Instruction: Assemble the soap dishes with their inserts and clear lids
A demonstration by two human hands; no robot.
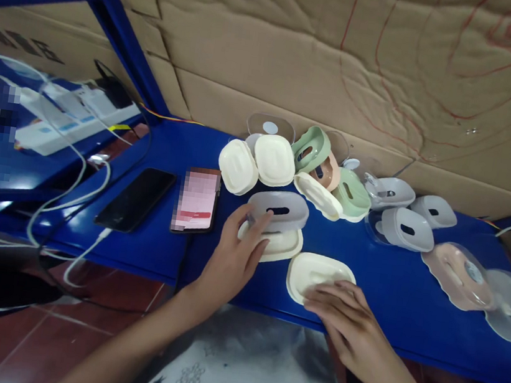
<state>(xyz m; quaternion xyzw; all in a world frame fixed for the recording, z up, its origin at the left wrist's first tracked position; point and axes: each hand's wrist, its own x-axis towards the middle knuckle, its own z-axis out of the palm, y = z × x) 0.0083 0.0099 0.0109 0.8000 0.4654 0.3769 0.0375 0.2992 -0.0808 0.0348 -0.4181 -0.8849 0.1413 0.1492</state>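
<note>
Grey translucent slotted dish (297, 211) overlaps the far side of a cream tray (283, 247), mid-scene on blue table (379, 289). Left hand (237, 246) at dish's left end, fingers spread, can't tell if clamped. Right hand (347, 323) over right end of second cream tray (311, 272), near edge of table, underside hidden, can't tell grip. Lit phone (198, 199) left, dark phone (136, 200) farther left

Blue table (380, 280) w/ 2 phones (136, 199), cream dishes (274, 160), grey pcs (416, 238); pink pc (454, 277) prob. lidded, blurry.
</note>
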